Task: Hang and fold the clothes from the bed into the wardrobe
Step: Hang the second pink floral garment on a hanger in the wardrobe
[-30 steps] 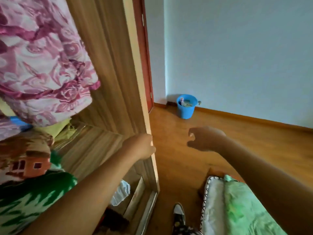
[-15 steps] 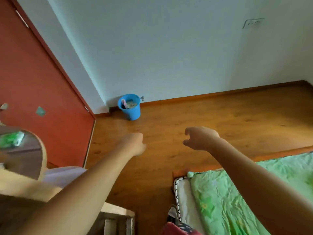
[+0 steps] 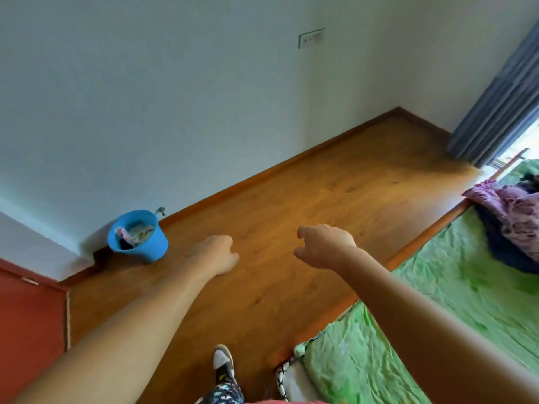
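Observation:
A pile of clothes [image 3: 513, 225], purple patterned cloth over dark blue fabric, lies on the bed [image 3: 437, 301] at the far right; the bed has a green sheet. My left hand [image 3: 214, 253] and my right hand [image 3: 323, 246] hang in the air over the wooden floor, both with fingers loosely curled and holding nothing. The clothes lie well to the right of my right hand. The wardrobe is out of view.
A blue bucket [image 3: 138, 236] with small items stands by the white wall at the left. A red door [image 3: 29, 325] fills the lower left. A grey-blue curtain [image 3: 501, 97] hangs at the upper right. My shoe [image 3: 223, 361] is on the wooden floor [image 3: 306, 199].
The view has swung right, away from the wardrobe and past the red door, bringing the bed's clothes pile and the curtain into sight. Both hands stay raised and hold nothing.

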The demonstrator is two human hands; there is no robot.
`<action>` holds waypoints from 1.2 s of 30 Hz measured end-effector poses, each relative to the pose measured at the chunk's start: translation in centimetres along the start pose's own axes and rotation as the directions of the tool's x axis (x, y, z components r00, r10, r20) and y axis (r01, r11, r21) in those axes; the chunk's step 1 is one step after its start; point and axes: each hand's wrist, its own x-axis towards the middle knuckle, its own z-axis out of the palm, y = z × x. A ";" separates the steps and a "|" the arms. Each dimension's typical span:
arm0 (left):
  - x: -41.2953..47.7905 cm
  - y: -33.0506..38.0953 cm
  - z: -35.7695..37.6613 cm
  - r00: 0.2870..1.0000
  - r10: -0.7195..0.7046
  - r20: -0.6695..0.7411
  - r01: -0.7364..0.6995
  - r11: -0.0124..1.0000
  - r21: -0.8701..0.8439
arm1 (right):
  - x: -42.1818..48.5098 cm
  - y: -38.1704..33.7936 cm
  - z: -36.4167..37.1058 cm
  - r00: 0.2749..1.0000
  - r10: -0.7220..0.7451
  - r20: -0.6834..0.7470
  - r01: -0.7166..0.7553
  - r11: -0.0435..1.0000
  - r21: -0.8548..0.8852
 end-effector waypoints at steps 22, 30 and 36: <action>33.0 6.8 -13.7 0.715 0.690 0.115 -0.696 0.685 0.216 | 18.5 1.4 -2.9 0.748 0.656 -0.101 -0.615 0.742 0.267; 36.9 19.0 -14.7 0.559 0.813 0.164 -0.823 0.521 0.227 | 19.5 9.7 -4.7 0.634 0.770 -0.066 -0.711 0.614 0.343; 39.4 33.0 -15.2 0.496 0.852 0.169 -0.856 0.446 0.263 | 21.5 21.9 -7.3 0.595 0.801 -0.056 -0.717 0.561 0.414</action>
